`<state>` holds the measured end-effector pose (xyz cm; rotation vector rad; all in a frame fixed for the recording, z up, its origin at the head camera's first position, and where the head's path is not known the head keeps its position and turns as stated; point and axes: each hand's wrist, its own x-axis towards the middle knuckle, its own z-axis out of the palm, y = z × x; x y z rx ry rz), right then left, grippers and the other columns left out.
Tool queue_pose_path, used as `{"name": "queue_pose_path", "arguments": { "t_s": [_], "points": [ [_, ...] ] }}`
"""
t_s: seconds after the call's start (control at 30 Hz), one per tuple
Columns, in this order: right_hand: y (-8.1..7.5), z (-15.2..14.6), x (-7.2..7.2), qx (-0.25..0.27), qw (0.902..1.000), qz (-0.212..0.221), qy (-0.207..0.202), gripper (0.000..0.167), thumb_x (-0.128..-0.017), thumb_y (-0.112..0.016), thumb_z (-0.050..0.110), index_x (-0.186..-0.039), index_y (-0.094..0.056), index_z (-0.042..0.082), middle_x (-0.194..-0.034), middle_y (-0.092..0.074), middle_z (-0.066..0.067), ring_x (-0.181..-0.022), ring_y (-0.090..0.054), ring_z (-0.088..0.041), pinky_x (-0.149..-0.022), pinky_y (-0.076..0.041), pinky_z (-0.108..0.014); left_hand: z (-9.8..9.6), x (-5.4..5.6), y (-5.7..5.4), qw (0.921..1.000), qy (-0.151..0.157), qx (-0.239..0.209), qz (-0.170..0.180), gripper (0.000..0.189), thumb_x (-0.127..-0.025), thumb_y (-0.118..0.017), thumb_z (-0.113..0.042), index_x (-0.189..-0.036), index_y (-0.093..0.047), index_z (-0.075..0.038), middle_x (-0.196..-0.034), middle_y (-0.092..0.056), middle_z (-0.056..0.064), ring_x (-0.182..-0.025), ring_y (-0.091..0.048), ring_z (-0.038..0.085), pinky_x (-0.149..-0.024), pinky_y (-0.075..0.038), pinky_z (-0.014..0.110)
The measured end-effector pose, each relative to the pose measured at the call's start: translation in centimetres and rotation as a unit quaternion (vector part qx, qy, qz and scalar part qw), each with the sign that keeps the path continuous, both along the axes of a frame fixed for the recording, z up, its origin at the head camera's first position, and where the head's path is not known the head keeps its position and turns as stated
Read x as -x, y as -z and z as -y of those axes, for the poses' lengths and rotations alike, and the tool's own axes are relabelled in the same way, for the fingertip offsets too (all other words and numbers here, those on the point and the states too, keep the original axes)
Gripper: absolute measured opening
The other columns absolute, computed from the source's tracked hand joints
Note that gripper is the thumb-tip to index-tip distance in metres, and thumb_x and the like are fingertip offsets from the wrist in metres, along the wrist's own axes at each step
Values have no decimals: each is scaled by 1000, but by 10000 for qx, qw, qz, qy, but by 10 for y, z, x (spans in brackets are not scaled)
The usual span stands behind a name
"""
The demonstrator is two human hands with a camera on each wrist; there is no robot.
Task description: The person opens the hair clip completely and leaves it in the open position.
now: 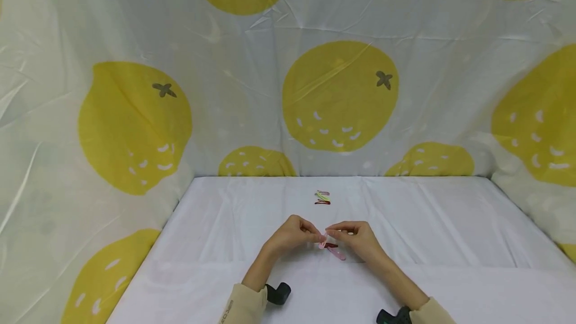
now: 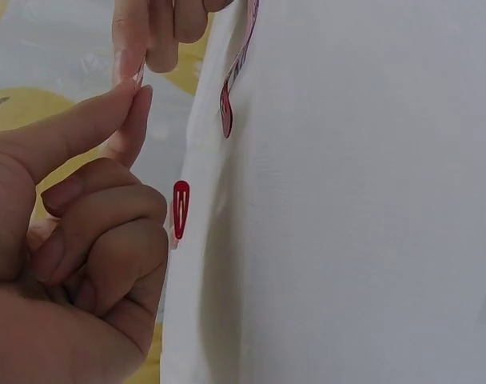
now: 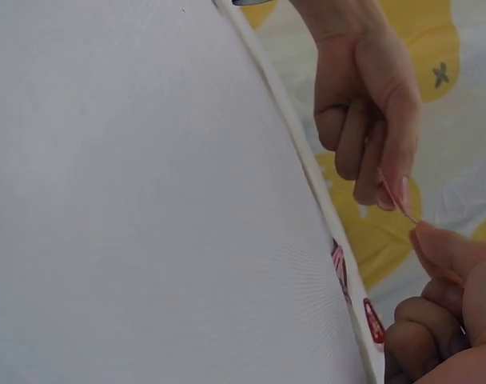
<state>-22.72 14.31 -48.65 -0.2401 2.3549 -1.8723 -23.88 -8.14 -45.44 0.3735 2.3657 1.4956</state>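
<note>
Between the fingertips of both hands is a slim pink snap hair clip [image 3: 399, 205], lifted above the table. My left hand [image 1: 297, 231] pinches one end between thumb and index finger, its other fingers curled in. At the opposite end, my right hand [image 1: 360, 238] pinches it the same way; fingertips hide much of the clip. Just below the hands on the white cloth lie a dark red snap clip [image 1: 331, 245] and a pink snap clip [image 1: 337, 254], close together.
Farther back on the white-covered table [image 1: 252, 204] sits a small column of clips: a red one [image 1: 322, 203], a yellow-green one [image 1: 321, 197] and a pink one [image 1: 324, 192]. A lemon-print curtain [image 1: 243, 89] hangs behind and at the sides.
</note>
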Motion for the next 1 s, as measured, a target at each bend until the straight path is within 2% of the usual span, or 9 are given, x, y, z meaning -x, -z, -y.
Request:
{"name": "queue_pose_path", "arguments": {
  "t_s": [0.13, 0.23, 0.43, 0.5, 0.6, 0.67, 0.73, 0.87, 1.0],
  "points": [
    [0, 2, -1, -88, 9999, 105, -101, 25, -90, -81, 28, -103, -82, 7, -87, -77, -5, -78, -56, -4, -70, -43, -20, -1, -1, 2, 9992, -400, -88, -3, 20, -86, -83, -24, -86, -80, -4, -78, -67, -4, -77, -50, 12, -69, -40, 28],
    [0, 5, -3, -144, 9993, 135, -316, 26, -90, -81, 29, -100, -82, 5, -93, -80, -8, -84, -64, -5, -72, -46, -19, -2, 0, 3, 9976, -647, -229, -66, 20, -86, -83, -23, -87, -80, -3, -74, -63, -3, -73, -47, 12, -65, -37, 27],
    [-2, 10, -8, 244, 9962, 251, -795, 29, -91, -80, 23, -97, -77, -5, -93, -80, -16, -74, -61, -1, -57, -43, -13, -6, 1, 3, 9974, -570, -405, -179, 17, -85, -83, -21, -87, -81, -4, -70, -64, -3, -68, -45, 10, -61, -35, 23],
    [-2, 10, -9, 162, 9962, 137, -842, 26, -92, -79, 19, -95, -76, -6, -83, -78, -10, -66, -54, 1, -55, -40, -14, -7, 1, 2, 9974, -502, -462, -240, 16, -85, -84, -21, -88, -81, -5, -71, -64, -6, -68, -45, 9, -60, -35, 23],
    [-3, 10, -10, -43, 9958, -51, -913, 21, -90, -79, 16, -91, -76, -5, -64, -64, 4, -57, -44, 1, -51, -35, -15, -7, 1, 2, 9972, -444, -528, -300, 15, -85, -84, -21, -89, -82, -6, -72, -64, -8, -68, -44, 8, -60, -35, 22],
    [-3, 11, -10, -163, 9954, -125, -935, 19, -89, -79, 15, -90, -76, -3, -61, -58, 7, -54, -41, 0, -50, -33, -16, -6, 1, 1, 9971, -435, -523, -346, 15, -86, -84, -20, -90, -82, -6, -73, -65, -9, -68, -45, 7, -61, -35, 21],
    [-3, 11, -10, -230, 9961, -146, -837, 17, -89, -80, 16, -89, -77, -1, -61, -61, 6, -54, -41, 0, -50, -33, -17, -5, 1, 0, 9970, -485, -472, -364, 15, -87, -83, -21, -90, -81, -7, -72, -64, -9, -69, -45, 7, -61, -36, 21],
    [-2, 12, -10, -346, 9987, -201, -314, 11, -89, -79, 15, -87, -79, 4, -71, -71, -2, -59, -49, -2, -53, -38, -17, -2, 2, -2, 9959, -638, -386, -509, 14, -88, -80, -20, -89, -81, -6, -73, -63, -7, -71, -46, 9, -61, -37, 22],
    [-1, 13, -8, -365, 9990, -227, 147, 6, -87, -78, 11, -84, -79, 6, -73, -71, -7, -64, -56, -4, -58, -42, -19, 0, 3, -3, 9948, -693, -386, -634, 14, -89, -80, -17, -89, -80, -3, -72, -61, -6, -69, -47, 10, -59, -37, 22]
  ]
}}
